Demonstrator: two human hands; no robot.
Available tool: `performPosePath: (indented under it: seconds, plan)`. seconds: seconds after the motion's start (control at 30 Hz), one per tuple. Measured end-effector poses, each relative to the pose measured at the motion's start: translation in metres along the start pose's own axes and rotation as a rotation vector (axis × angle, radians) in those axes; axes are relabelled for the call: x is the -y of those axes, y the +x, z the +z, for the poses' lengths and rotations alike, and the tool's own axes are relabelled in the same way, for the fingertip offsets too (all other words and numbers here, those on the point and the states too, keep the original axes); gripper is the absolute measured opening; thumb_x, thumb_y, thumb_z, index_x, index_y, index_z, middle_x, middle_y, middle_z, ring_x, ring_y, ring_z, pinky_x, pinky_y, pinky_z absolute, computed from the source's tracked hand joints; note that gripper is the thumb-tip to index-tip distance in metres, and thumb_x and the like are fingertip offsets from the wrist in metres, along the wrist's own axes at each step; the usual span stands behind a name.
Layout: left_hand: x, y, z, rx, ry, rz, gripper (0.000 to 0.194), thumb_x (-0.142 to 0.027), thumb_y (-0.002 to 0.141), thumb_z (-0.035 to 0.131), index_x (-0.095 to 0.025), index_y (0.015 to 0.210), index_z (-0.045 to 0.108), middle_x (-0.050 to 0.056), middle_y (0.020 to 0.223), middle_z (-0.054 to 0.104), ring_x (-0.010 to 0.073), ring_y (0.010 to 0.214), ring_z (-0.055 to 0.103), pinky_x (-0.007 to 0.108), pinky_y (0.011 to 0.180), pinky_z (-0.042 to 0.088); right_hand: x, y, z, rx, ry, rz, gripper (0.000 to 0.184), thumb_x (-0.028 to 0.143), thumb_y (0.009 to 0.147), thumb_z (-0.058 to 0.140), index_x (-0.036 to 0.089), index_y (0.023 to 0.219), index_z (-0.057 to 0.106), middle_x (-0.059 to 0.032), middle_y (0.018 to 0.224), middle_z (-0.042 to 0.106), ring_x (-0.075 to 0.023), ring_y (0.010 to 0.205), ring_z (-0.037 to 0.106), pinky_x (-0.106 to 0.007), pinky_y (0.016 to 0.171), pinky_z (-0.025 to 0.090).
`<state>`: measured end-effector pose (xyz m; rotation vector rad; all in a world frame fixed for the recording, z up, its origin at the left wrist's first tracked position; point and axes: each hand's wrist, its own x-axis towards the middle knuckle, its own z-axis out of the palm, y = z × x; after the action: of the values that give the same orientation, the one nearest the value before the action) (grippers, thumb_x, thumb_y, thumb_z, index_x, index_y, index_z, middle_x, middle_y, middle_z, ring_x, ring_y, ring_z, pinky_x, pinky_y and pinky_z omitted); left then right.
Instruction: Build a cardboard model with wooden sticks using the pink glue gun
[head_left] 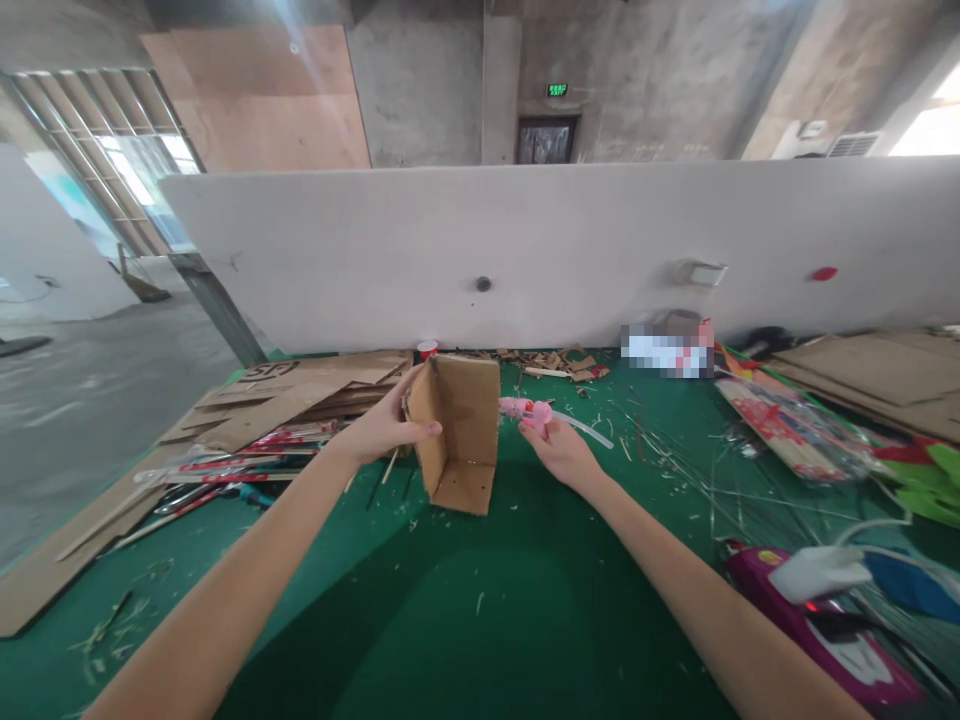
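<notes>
My left hand grips the left wall of a folded brown cardboard piece, which stands upright on the green table mat like an open box corner. My right hand is closed around a pink glue gun, whose nozzle points left toward the cardboard's right wall. A clear glue stick pokes out behind the gun. The gun's tip is close to the cardboard; I cannot tell whether it touches.
Flat cardboard sheets and packs of sticks lie to the left. A small red cup stands by the white partition. More cardboard, a wrapped stick bundle and a purple-and-white device lie to the right.
</notes>
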<state>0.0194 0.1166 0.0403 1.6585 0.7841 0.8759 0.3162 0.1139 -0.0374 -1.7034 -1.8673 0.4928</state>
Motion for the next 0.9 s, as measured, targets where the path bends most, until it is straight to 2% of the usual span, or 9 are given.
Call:
performPosePath:
  seconds: [0.17, 0.3, 0.43, 0.57, 0.7, 0.8, 0.9]
  plan:
    - [0.003, -0.005, 0.015, 0.004, 0.071, 0.006, 0.106, -0.041, 0.071, 0.081, -0.029, 0.154, 0.015, 0.013, 0.149, 0.045, 0.0379, 0.135, 0.044, 0.046, 0.106, 0.048, 0.002, -0.001, 0.000, 0.004, -0.115, 0.027, 0.051, 0.062, 0.093, 0.037, 0.018, 0.090, 0.064, -0.0117, 0.081, 0.068, -0.0259, 0.080, 0.065, -0.030, 0.064, 0.040]
    - [0.024, -0.011, 0.027, -0.008, 0.075, -0.048, 0.103, -0.044, 0.069, 0.082, -0.023, 0.150, 0.022, 0.017, 0.147, 0.045, 0.0382, 0.135, 0.044, 0.049, 0.106, 0.047, 0.003, -0.001, 0.000, 0.007, -0.156, 0.036, 0.053, 0.059, 0.094, 0.036, 0.016, 0.105, 0.064, -0.0144, 0.095, 0.071, -0.0272, 0.089, 0.067, -0.031, 0.069, 0.042]
    - [0.043, -0.024, 0.037, -0.055, 0.149, -0.001, 0.107, -0.047, 0.069, 0.081, -0.024, 0.151, 0.015, 0.016, 0.151, 0.038, 0.0369, 0.139, 0.038, 0.050, 0.111, 0.041, 0.003, -0.006, -0.005, 0.004, -0.186, 0.007, 0.048, 0.056, 0.091, 0.048, 0.016, 0.115, 0.060, -0.0129, 0.108, 0.069, -0.0251, 0.096, 0.065, -0.030, 0.076, 0.044]
    - [0.047, -0.043, 0.044, -0.063, 0.209, 0.008, 0.105, -0.045, 0.076, 0.076, -0.026, 0.153, 0.007, 0.014, 0.155, 0.031, 0.0344, 0.142, 0.033, 0.050, 0.116, 0.034, -0.002, -0.014, -0.012, 0.055, -0.256, -0.014, 0.035, 0.046, 0.088, 0.056, 0.017, 0.105, 0.062, -0.0102, 0.102, 0.068, -0.0230, 0.090, 0.064, -0.030, 0.075, 0.045]
    - [0.045, -0.056, 0.049, 0.015, 0.212, 0.047, 0.103, -0.042, 0.079, 0.074, -0.024, 0.154, 0.006, 0.014, 0.158, 0.025, 0.0341, 0.145, 0.027, 0.047, 0.119, 0.029, -0.006, -0.024, -0.013, 0.037, -0.373, -0.009, 0.026, 0.037, 0.090, 0.054, 0.014, 0.100, 0.062, -0.0138, 0.103, 0.064, -0.0262, 0.098, 0.059, -0.033, 0.084, 0.042]
    - [0.052, -0.056, 0.053, -0.035, 0.194, 0.053, 0.096, -0.044, 0.081, 0.071, -0.023, 0.153, 0.011, 0.014, 0.156, 0.028, 0.0347, 0.145, 0.028, 0.048, 0.119, 0.029, -0.006, -0.027, -0.010, -0.002, -0.434, 0.007, 0.027, 0.035, 0.093, 0.050, 0.014, 0.105, 0.061, -0.0152, 0.107, 0.063, -0.0271, 0.103, 0.057, -0.034, 0.085, 0.041]
    - [0.063, -0.048, 0.061, -0.098, 0.149, 0.027, 0.093, -0.047, 0.081, 0.070, -0.023, 0.152, 0.015, 0.014, 0.152, 0.038, 0.0350, 0.141, 0.036, 0.049, 0.116, 0.034, -0.005, -0.021, -0.007, -0.033, -0.475, 0.040, 0.028, 0.035, 0.095, 0.048, 0.012, 0.106, 0.061, -0.0157, 0.107, 0.062, -0.0276, 0.103, 0.056, -0.034, 0.085, 0.040]
